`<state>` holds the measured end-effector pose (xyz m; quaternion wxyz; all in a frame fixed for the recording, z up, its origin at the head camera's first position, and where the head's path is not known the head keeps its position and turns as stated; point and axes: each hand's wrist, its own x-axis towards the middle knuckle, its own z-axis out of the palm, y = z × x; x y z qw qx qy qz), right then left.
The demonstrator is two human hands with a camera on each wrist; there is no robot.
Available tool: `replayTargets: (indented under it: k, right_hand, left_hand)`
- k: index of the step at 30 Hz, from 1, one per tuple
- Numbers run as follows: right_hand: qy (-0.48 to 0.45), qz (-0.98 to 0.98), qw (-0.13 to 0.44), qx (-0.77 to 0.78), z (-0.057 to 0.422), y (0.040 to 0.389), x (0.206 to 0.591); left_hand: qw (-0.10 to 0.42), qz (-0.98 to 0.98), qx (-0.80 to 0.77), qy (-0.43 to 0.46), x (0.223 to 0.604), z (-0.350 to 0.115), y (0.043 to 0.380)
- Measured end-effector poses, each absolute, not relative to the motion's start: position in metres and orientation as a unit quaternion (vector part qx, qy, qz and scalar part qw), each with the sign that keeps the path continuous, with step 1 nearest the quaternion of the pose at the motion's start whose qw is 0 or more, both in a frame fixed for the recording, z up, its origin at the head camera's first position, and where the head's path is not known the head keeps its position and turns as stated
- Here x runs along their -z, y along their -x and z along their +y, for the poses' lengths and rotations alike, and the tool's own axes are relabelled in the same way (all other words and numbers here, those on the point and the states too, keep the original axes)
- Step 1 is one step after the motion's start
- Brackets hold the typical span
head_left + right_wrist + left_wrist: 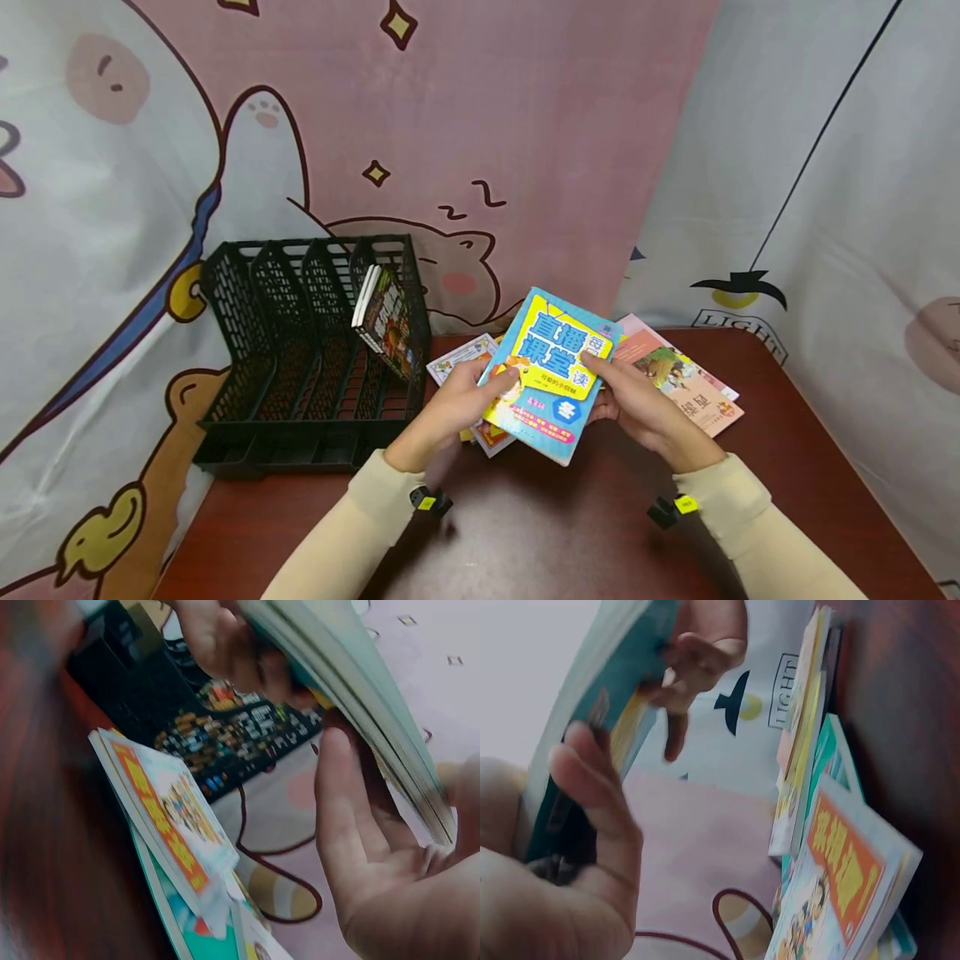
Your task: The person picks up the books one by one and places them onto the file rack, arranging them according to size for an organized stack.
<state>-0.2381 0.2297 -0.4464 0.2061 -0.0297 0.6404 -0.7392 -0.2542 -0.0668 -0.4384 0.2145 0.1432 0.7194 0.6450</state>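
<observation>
Between both hands, a blue paperback book point(551, 375) with a yellow title panel is held tilted above the table. My left hand point(472, 396) grips its left edge, thumb on the cover and fingers beneath. On the opposite edge my right hand point(637, 400) pinches it, again with the thumb on top. The left wrist view shows the fingers point(592, 772) under the book. Below and behind lie loose books, among them a pink-orange book point(693, 387) at the right and a white book with an orange title panel point(847, 870).
A black file rack point(307, 450) with several slots stands at the left of the brown table point(525, 533). Thin dark-covered books point(390, 321) lean in its rightmost slot. A printed cloth point(540, 150) hangs behind.
</observation>
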Motion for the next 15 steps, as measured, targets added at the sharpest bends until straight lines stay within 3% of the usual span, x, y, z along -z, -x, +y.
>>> replayTargets:
  k: [4,8,15]
  right_hand:
    - [0.071,0.656,0.233,0.715,0.214,0.23,0.446]
    - [0.075,0.664,0.218,0.711,0.198,0.224,0.449]
    - [0.04,0.663,0.136,0.735,0.184,0.223,0.456]
  left_hand:
    - [0.14,0.729,-0.662,-0.108,0.439,-0.055,0.248]
    - [0.086,0.723,-0.68,-0.083,0.442,-0.048,0.245]
    - [0.084,0.711,-0.694,-0.076,0.446,-0.043,0.241]
